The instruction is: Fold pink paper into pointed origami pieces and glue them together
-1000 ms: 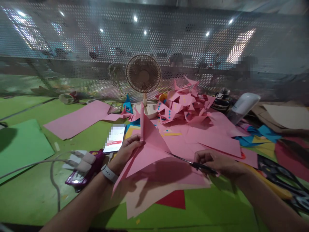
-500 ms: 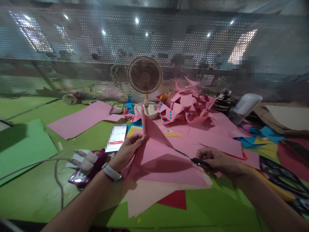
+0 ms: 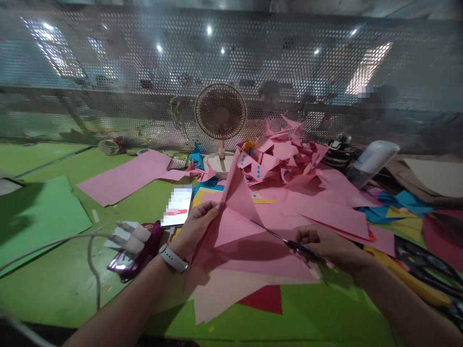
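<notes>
Head view, left hand (image 3: 197,224) fingers pinching folded pink paper (image 3: 235,226), right hand (image 3: 321,243) fingers closed round scissors (image 3: 275,235), blades at paper

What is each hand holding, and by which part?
Left hand pinches the folded pink paper at its left edge, beside the raised fold. Right hand grips the scissors by the handles, blades at the paper.

a paper-craft workroom, it seems: a wide green bench (image 3: 54,289) strewn with coloured paper sheets (image 3: 123,176), offcuts in red, blue and yellow, and a pile of folded pink pieces (image 3: 285,156). a small desk fan (image 3: 220,113) stands at the back, before a perforated metal screen (image 3: 144,62) through which ceiling lights and other workstations show dimly. spare scissors (image 3: 419,255) lie at the right.
</notes>
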The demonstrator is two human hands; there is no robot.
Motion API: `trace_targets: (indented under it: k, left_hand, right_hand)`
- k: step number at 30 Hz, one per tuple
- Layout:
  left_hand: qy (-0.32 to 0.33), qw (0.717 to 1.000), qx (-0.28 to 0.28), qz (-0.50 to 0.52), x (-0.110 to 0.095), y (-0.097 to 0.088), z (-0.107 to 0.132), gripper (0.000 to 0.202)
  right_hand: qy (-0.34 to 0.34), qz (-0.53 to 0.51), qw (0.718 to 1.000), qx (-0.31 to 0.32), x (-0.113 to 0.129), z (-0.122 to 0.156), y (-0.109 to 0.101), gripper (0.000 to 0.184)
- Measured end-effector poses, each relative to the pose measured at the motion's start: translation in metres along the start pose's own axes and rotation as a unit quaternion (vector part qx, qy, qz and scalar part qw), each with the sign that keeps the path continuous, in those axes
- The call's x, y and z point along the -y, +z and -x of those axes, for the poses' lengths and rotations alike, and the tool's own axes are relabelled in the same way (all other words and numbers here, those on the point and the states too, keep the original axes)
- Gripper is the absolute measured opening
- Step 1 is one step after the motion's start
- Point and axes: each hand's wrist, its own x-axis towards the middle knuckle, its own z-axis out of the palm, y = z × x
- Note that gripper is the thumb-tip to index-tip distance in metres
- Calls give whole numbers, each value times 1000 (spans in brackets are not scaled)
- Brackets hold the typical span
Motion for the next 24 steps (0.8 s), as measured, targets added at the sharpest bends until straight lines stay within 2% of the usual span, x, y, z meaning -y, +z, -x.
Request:
trace_targets:
  k: [8,20,24]
  left_hand:
    - [25,1000,7,-1,0,1,1,26]
    - [0,1000,22,1,4,3,5,27]
    - [2,1000,21,-10,3,5,6,26]
  right_hand:
    - [0,17,1000,-12,1,1,2,25]
    - [-3,6,1000,12,1,0,5,23]
    - [-11,13,1000,1,-2,-1,4,24]
